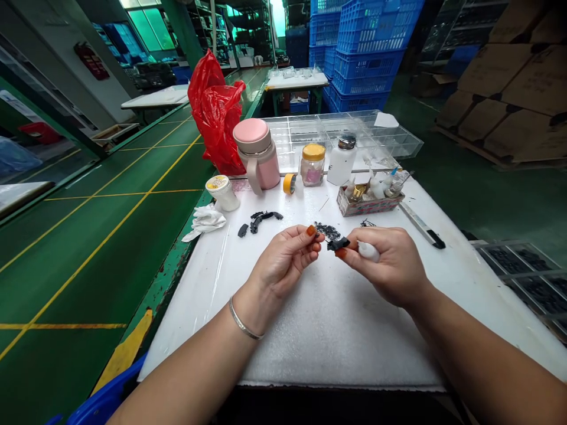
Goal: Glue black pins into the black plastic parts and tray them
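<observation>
My left hand [286, 260] is closed in a pinch over the middle of the table, and what sits between thumb and forefinger is too small to name. Close beside it, my right hand [390, 262] grips a small black plastic part [338, 244] between thumb and forefinger. A small white squeeze bottle [368, 251] is tucked in that same hand. Just beyond the fingertips lies a pile of tiny black rings [326, 231]. Several curved black plastic parts [266, 217] rest on the white tabletop [319, 342] to the left, and thin black pieces [367, 223] lie behind my right hand.
White gloves [206, 221], a white tub [222, 193], a pink flask [259, 156], yellow tape [289, 183], a yellow-lidded jar [312, 165] and a white dispenser bottle [341, 160] line the back. At right are a box of small bottles [370, 203] and a utility knife [422, 224]. A green conveyor [101, 236] runs left.
</observation>
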`<state>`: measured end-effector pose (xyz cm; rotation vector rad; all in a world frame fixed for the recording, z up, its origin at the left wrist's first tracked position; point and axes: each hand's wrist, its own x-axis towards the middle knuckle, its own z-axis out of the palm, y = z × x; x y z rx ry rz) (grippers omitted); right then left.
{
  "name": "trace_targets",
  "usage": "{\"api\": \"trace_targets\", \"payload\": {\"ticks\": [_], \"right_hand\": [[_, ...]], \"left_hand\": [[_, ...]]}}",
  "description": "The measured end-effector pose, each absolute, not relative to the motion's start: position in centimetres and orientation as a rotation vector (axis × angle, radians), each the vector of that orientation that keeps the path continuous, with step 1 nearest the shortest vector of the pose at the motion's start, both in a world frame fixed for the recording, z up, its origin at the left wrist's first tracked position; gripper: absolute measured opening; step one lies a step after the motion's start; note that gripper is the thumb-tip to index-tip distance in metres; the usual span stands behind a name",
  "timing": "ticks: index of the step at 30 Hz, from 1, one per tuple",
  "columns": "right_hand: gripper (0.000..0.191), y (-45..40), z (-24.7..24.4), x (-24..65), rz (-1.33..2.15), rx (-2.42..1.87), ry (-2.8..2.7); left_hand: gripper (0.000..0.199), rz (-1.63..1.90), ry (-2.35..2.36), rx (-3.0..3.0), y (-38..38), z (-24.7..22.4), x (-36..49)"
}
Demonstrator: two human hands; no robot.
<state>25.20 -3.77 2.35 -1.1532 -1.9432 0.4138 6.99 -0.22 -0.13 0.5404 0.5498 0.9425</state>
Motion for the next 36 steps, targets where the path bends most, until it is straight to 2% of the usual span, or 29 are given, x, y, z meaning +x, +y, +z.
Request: {"api": "trace_targets", "payload": {"ticks": [6,36], "right_hand": [[0.028,-3.77,2.34,25.12,0.394,-1.162,-1.954],[0.029,-3.57,2.46,25.02,0.523,-1.229,-1.951]], "left_hand": [[0.03,0.925,0.553,0.542,-0.58,-0.2,7.19],[0.033,0.884,0.624,0.591,-0.94,-0.68,7.22]]}}
